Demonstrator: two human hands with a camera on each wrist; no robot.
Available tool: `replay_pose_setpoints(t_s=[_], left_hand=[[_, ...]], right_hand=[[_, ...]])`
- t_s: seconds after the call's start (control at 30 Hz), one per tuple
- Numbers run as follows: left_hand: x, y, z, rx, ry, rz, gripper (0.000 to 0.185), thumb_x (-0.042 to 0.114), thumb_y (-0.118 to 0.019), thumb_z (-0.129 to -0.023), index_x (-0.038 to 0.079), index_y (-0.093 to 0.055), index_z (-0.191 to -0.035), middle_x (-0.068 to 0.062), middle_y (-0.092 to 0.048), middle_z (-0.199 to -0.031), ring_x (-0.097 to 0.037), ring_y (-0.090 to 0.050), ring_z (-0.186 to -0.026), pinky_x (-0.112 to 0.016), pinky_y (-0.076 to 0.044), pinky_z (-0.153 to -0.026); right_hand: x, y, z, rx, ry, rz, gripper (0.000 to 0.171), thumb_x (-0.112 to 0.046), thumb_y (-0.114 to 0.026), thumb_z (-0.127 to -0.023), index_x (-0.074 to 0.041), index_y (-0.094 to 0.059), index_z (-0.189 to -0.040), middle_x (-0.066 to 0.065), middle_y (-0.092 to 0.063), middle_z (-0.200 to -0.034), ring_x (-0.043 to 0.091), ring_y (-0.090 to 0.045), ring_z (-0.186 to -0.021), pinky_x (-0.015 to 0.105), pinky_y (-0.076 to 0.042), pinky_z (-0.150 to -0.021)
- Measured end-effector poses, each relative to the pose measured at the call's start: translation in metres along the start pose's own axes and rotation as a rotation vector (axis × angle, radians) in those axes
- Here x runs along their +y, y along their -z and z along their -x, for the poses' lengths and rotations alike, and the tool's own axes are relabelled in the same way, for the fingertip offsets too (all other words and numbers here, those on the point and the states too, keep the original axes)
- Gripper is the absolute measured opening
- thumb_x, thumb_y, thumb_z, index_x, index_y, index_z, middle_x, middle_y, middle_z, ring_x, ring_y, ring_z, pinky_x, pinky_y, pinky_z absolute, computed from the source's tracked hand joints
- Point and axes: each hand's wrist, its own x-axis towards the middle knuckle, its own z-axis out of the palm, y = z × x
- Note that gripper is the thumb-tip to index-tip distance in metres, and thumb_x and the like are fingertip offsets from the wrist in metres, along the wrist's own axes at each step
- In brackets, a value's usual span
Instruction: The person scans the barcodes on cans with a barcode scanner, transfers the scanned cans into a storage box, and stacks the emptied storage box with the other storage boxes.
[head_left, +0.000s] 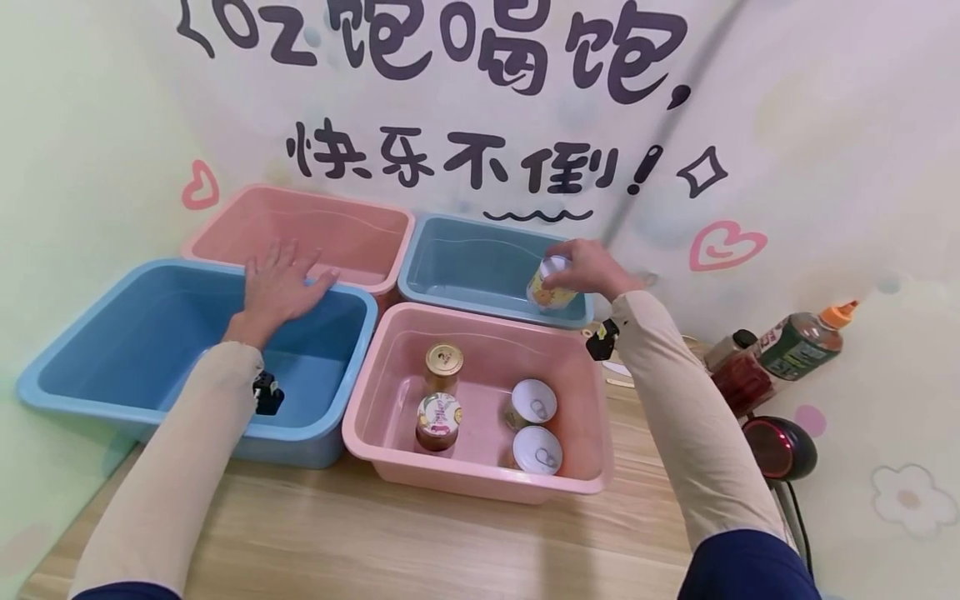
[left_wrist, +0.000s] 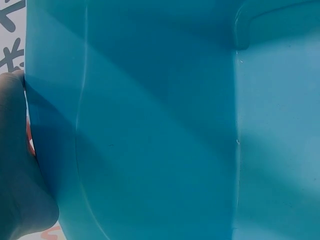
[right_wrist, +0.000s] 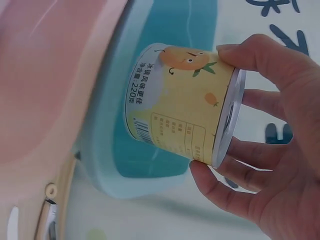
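Note:
My right hand (head_left: 592, 265) grips a yellow tin can (right_wrist: 175, 107) by its lidded end, thumb on one side and fingers on the other. An orange fruit character is printed on its label. The can is over the right part of the back blue bin (head_left: 480, 302). With fingers spread, my left hand (head_left: 279, 287) lies across the far rim of the large blue bin (head_left: 90, 304) at the left. Only part of that hand shows in the left wrist view, beside the blue wall.
The front pink bin (head_left: 480, 487) holds a gold-lidded jar (head_left: 444, 360), a patterned-lid jar (head_left: 438, 421) and two pull-tab cans (head_left: 534, 402). Behind the large blue bin stands another pink bin (head_left: 300, 200). Sauce bottles (head_left: 801, 343) and a dark round device (head_left: 780, 447) stand at right.

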Motion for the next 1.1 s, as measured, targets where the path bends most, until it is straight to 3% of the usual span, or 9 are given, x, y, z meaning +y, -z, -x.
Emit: replay_pose_setpoints(t_s=[0.23, 0.57, 0.87, 1.1], left_hand=[[0.000, 0.001, 0.001, -0.002, 0.006, -0.008, 0.083, 0.066, -0.029, -0.097, 0.012, -0.025, -0.159, -0.024, -0.011, -0.166, -0.049, -0.002, -0.153, -0.072, 0.003, -0.118], [0.004, 0.006, 0.003, -0.014, 0.008, -0.006, 0.081, 0.064, -0.033, -0.098, 0.012, -0.024, -0.159, -0.024, -0.012, -0.166, -0.048, -0.004, -0.153, -0.071, 0.003, -0.118], [0.003, 0.004, 0.002, -0.014, 0.011, -0.011, 0.080, 0.063, -0.033, -0.098, 0.012, -0.024, -0.159, -0.023, -0.012, -0.167, -0.047, -0.004, -0.153, -0.071, 0.001, -0.119], [0.002, 0.005, 0.002, -0.005, 0.017, -0.013, 0.079, 0.062, -0.034, -0.098, 0.011, -0.027, -0.158, -0.023, -0.014, -0.166, -0.047, -0.005, -0.153, -0.070, -0.001, -0.119]], right_hand=[[0.008, -0.021, -0.008, -0.056, -0.052, -0.012, 0.058, -0.027, -0.078, -0.082, -0.009, -0.062, -0.135, 0.018, -0.063, -0.129, 0.030, -0.060, -0.107, 0.043, -0.054, -0.089], [0.009, -0.035, -0.019, -0.166, -0.052, -0.003, 0.055, -0.027, -0.077, -0.084, -0.010, -0.063, -0.134, 0.015, -0.063, -0.124, 0.028, -0.059, -0.102, 0.039, -0.054, -0.083], [0.018, -0.052, -0.034, -0.263, -0.004, 0.022, 0.042, -0.022, -0.069, -0.091, -0.007, -0.066, -0.130, 0.015, -0.068, -0.117, 0.022, -0.060, -0.085, 0.029, -0.050, -0.069], [0.020, -0.063, -0.038, -0.289, 0.028, 0.024, 0.037, -0.020, -0.062, -0.093, -0.008, -0.068, -0.126, 0.020, -0.064, -0.128, 0.024, -0.061, -0.088, 0.032, -0.053, -0.072]])
